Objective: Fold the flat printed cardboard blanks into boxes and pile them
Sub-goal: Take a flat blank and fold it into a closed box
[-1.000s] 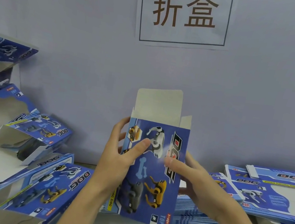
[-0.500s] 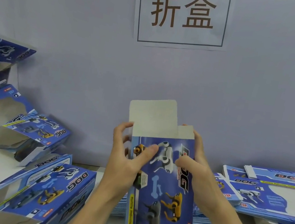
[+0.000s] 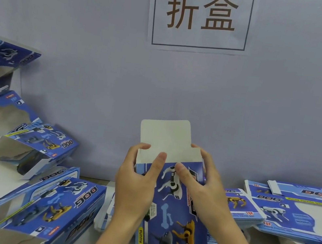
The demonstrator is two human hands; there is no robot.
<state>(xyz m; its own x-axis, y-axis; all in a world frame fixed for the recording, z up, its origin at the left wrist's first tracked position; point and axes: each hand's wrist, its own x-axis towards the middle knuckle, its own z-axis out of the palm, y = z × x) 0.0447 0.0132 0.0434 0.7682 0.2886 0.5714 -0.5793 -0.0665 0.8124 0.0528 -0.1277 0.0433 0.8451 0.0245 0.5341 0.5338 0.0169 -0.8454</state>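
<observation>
Box blank held upright, top flap raised.
It is gripped by left hand and right hand; the flap is best creased squarely along its score.

A blue printed cardboard box blank, showing white, grey and yellow robot dogs, stands upright with its plain white top flap raised. Left of it lie folded blue boxes piled askew; right of it, flat blue blanks are stacked.
</observation>
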